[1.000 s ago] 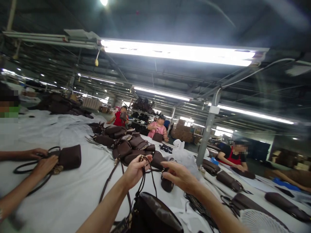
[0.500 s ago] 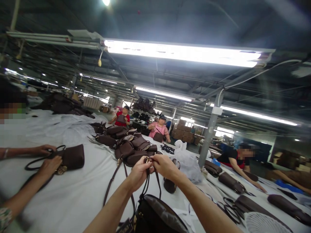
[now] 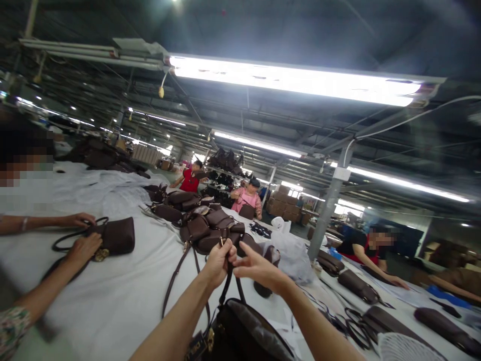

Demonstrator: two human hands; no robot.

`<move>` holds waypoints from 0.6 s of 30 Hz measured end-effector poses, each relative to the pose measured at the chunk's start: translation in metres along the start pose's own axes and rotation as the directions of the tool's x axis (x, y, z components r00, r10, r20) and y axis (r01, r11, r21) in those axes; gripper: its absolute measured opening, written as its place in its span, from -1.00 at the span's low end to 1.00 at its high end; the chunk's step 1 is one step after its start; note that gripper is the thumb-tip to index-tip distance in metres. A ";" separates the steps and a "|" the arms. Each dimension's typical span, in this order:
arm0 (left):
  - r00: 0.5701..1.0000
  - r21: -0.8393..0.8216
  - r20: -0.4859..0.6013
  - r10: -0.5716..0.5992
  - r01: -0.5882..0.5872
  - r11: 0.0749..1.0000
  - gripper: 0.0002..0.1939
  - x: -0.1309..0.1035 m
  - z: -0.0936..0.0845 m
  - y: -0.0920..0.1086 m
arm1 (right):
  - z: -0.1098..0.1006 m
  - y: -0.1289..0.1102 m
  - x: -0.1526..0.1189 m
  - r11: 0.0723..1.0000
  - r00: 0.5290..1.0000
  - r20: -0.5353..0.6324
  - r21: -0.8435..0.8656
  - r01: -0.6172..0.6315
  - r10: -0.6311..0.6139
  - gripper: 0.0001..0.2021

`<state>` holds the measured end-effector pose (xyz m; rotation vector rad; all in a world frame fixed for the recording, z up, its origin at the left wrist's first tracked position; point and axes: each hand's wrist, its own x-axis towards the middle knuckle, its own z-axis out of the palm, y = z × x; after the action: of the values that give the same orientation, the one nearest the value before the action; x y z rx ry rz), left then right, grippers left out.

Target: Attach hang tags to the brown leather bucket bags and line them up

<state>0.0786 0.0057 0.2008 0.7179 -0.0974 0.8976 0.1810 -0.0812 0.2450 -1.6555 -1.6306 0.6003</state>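
A dark brown handbag (image 3: 235,336) hangs or stands low in front of me, its top open with a pale lining or wrapping visible inside. A dark hang tag (image 3: 197,345) and a gold charm (image 3: 210,340) are at its left side. My left hand (image 3: 220,263) is closed around the upper end of the bag's strap (image 3: 225,290), near a small gold metal piece at the fingertips. Just to the right, my right hand (image 3: 259,268) has its fingers apart and holds nothing visible; its fingertips are close to the left hand. Whether they touch the strap is unclear.
A pile of brown bags (image 3: 195,225) lies ahead on the white-covered table (image 3: 124,296). At left, a co-worker's hands (image 3: 84,245) handle another brown bag (image 3: 119,235). Clear plastic (image 3: 293,255), a metal post (image 3: 330,205) and a white basket (image 3: 402,347) are at right.
My right hand has opened and come away slightly from the strap end, which both hands pinched before. The left hand keeps its grip. The view has shifted slightly.
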 end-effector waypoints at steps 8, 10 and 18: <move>0.978 -0.228 -0.199 -0.060 0.014 0.974 -0.71 0.009 -0.035 0.018 | -0.005 0.057 -0.037 0.823 0.994 -0.073 -0.567 0.029 -0.085 -0.57; 0.971 -0.225 -0.233 -0.059 0.005 0.974 -0.65 0.014 -0.047 0.025 | -0.025 0.058 -0.051 0.796 0.995 -0.017 -0.602 0.072 -0.103 -0.58; 0.962 -0.070 -0.221 -0.157 0.145 0.987 -0.78 0.024 -0.051 0.047 | -0.103 0.034 -0.093 0.788 0.999 0.015 -0.615 0.044 -0.044 -0.72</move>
<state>0.0479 0.0723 0.1954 0.5612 0.1345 0.8212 0.2726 -0.1883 0.2691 -2.0551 -1.9926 0.0173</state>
